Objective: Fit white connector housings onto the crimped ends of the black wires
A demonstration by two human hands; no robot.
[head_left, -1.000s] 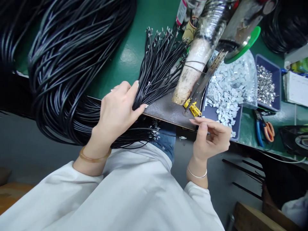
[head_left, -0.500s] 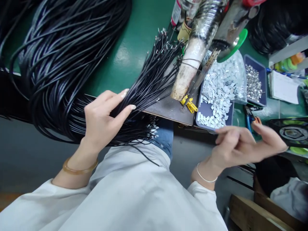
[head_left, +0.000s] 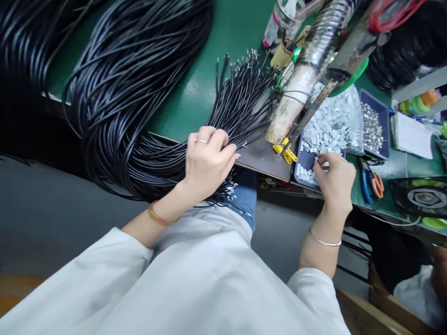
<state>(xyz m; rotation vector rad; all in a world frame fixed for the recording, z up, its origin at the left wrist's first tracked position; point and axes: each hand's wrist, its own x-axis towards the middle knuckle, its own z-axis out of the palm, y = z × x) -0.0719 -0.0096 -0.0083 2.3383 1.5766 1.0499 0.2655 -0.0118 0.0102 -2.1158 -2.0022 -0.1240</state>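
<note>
My left hand point(head_left: 211, 160) rests curled over the bundle of thin black cables point(head_left: 240, 102), its fingers closed on some of them near the table edge; how many is hidden. The cable ends fan out to the back, with small bare tips. In the shallow blue-grey tray point(head_left: 306, 159) lie many small white flat pieces point(head_left: 324, 135). Over its front part my right hand point(head_left: 335, 179) pinches thumb and forefinger together at a small white piece, mostly covered by the fingertips.
A thick coil of black cable point(head_left: 139, 79) lies on the green table point(head_left: 233, 28) at left. A dirty white tube point(head_left: 289, 107) slants down above yellow clips point(head_left: 285, 151). Beyond are a tray of metal parts point(head_left: 372, 125), blue-and-orange-handled pliers point(head_left: 370, 181) and a notepad point(head_left: 412, 135).
My right hand has moved from in front of the tray into it, and its fingers have closed. My left hand has slid right along the cables and curled. The view has shifted slightly.
</note>
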